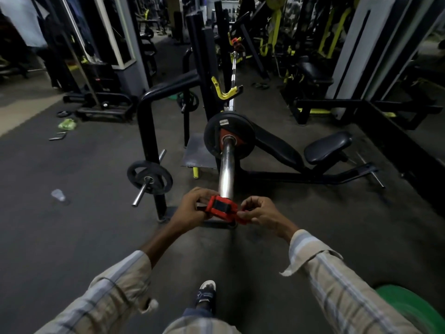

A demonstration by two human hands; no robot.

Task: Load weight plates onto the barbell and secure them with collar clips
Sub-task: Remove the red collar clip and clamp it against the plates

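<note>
A chrome barbell [226,169] rests on the yellow hooks of a bench rack and points its near sleeve at me. One black weight plate [228,138] with a red hub sits far up that sleeve. At the sleeve's near tip is a red and black collar clip [220,208]. My left hand [190,208] grips the clip's left side. My right hand [260,213] pinches the clip's red lever on the right. A second red collar [235,42] shows on the bar's far end.
A black storage frame stands left of the bar with a small plate [149,177] on its peg. A padded bench and seat [327,147] lie to the right. A green plate [409,309] sits at the bottom right near my foot. Gym machines ring the dark floor.
</note>
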